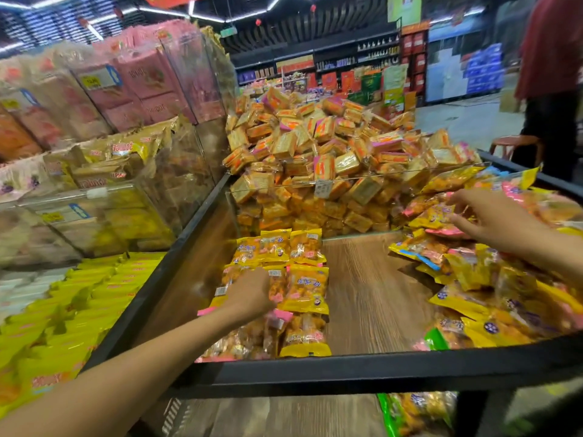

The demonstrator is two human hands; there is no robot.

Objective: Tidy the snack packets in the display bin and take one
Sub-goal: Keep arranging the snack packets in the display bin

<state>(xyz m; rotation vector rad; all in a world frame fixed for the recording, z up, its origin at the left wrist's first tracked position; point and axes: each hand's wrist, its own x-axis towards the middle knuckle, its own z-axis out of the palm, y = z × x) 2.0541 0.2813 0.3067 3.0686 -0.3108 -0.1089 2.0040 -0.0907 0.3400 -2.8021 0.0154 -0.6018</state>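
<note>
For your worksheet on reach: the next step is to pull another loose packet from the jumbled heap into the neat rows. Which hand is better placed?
Probably the right hand: it already reaches with spread fingers into the jumbled heap on the bin's right side. The left hand rests on the neat rows, across bare wood from the heap.

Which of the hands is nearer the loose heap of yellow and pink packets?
Right. The right hand rests on the heap; the left hand lies on the neat rows of yellow packets.
</note>
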